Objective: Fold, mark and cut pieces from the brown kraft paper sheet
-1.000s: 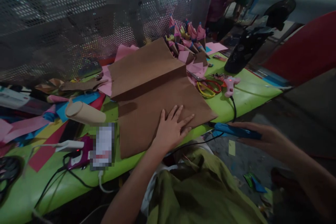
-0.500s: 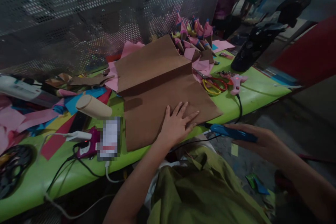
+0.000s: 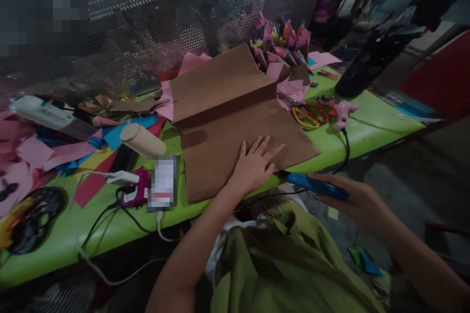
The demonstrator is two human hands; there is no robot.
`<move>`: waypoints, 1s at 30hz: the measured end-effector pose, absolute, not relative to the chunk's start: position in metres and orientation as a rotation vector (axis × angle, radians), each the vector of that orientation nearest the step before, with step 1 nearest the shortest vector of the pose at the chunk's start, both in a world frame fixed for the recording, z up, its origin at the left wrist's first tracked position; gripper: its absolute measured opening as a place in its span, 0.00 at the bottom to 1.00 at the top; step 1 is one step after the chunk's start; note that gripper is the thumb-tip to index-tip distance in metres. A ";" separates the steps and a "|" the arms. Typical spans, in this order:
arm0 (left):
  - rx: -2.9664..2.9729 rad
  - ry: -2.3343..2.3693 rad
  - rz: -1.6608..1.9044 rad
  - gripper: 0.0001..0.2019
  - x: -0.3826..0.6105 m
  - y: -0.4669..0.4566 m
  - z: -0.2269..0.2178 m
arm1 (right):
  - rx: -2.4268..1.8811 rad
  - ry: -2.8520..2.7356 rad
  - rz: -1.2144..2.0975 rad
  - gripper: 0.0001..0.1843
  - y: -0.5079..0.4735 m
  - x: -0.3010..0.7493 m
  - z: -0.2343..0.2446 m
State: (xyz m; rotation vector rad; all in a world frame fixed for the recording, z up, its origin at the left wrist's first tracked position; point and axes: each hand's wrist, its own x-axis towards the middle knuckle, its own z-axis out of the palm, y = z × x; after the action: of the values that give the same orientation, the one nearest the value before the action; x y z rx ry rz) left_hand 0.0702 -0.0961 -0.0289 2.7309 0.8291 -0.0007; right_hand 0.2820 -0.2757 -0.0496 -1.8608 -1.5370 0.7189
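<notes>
A large sheet of brown paper (image 3: 211, 149), with a fold across its middle, lies over the green table (image 3: 389, 124). My left hand (image 3: 254, 164) presses flat on the sheet near its front edge, fingers spread. In my right hand (image 3: 362, 200) is a blue utility knife (image 3: 317, 186), held out past the table's front edge. Its dark tip points left and is at the sheet's front edge, close to my left hand; I cannot tell whether it touches the paper. Scissors (image 3: 308, 115) with yellow and red handles rest right of the sheet, beside a pink glue gun (image 3: 344, 113).
Paper cones (image 3: 286, 41) with pink tops stand behind the sheet, near a black bottle-like object (image 3: 367, 58). To the left are a phone (image 3: 163, 183), a purple power socket (image 3: 135, 195) with cords, a beige roll (image 3: 143, 139) and coloured paper scraps (image 3: 97, 181). A perforated metal panel (image 3: 147, 24) rises behind.
My right hand has moved the utility knife left along the sheet's front edge. My left hand stays in place on the paper. The whole view has shifted slightly.
</notes>
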 end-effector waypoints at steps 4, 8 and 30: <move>2.718 0.775 -0.063 0.24 0.048 -0.089 -0.022 | -1.885 -1.537 0.674 0.24 -0.275 0.281 -0.050; 2.846 0.852 -0.081 0.25 0.024 -0.093 -0.024 | -1.909 -1.534 0.693 0.24 -0.274 0.281 -0.049; 2.941 0.908 -0.029 0.26 0.020 -0.103 -0.039 | -1.881 -1.704 0.619 0.24 -0.274 0.256 -0.046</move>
State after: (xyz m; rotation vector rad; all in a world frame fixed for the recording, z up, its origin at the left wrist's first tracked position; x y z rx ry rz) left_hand 0.0195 -0.1027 -0.0392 2.9410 0.9076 -0.0285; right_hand 0.2560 -0.2739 -0.0461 -1.8813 -1.7040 0.6191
